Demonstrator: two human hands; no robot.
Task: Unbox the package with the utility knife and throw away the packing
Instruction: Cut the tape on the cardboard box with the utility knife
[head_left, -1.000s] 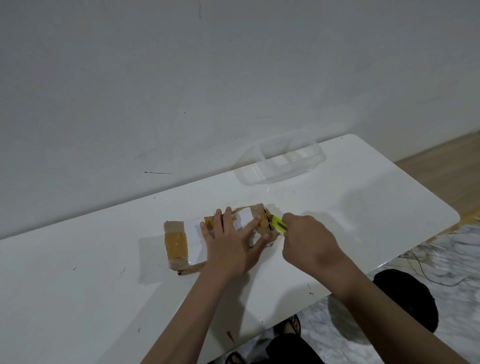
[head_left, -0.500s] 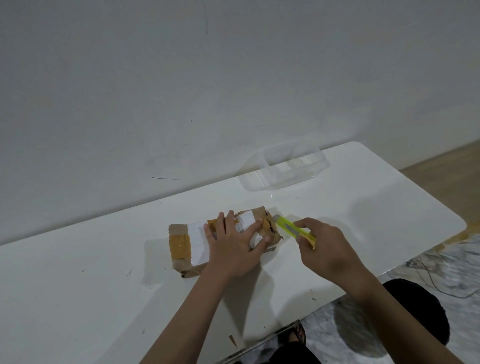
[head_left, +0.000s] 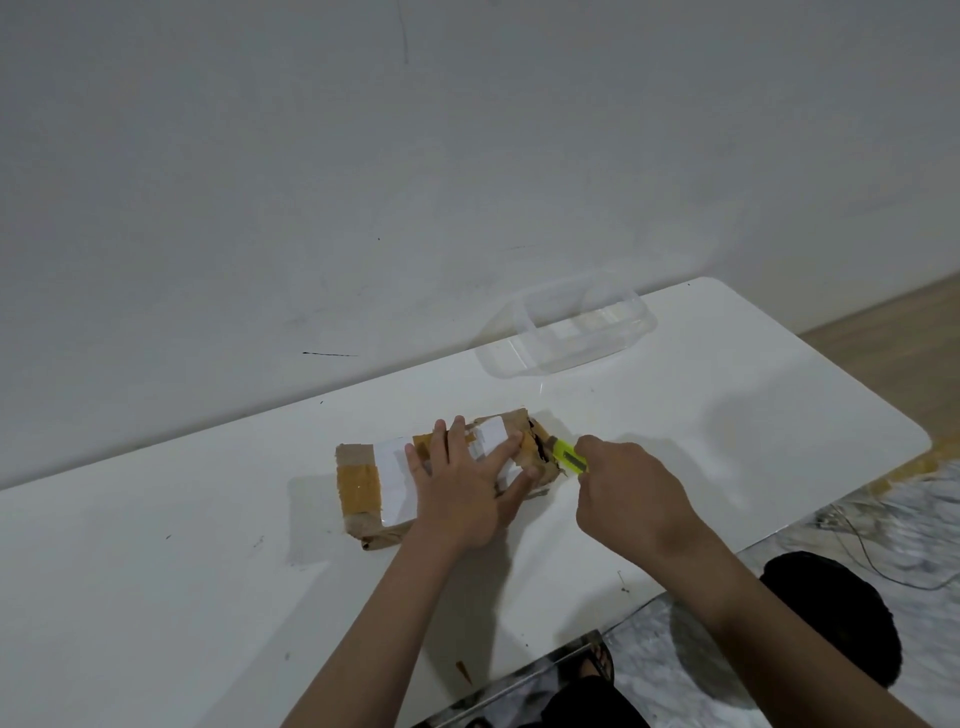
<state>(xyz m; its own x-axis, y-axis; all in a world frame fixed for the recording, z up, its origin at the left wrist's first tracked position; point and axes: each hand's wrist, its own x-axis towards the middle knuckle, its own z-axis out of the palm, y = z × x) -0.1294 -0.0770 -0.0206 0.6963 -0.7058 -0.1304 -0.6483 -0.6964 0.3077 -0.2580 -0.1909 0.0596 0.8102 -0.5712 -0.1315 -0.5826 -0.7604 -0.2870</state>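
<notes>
cutting step in hand: the left hand (head_left: 457, 499) presses flat, fingers straight, on the taped package (head_left: 395, 483) lying on the desk (head_left: 727, 415), while the right hand (head_left: 631, 493) grasps the utility knife (head_left: 569, 457) at its torn right end; next move likely needs a controlled slit away from the holding fingers.

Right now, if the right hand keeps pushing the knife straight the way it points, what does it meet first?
The right hand aims the utility knife left, at the package's torn right end. That cardboard comes first; the tip looks at or in the tear already. Just beyond lie the left hand's fingers, pressing the top, though depth is unclear.
</notes>
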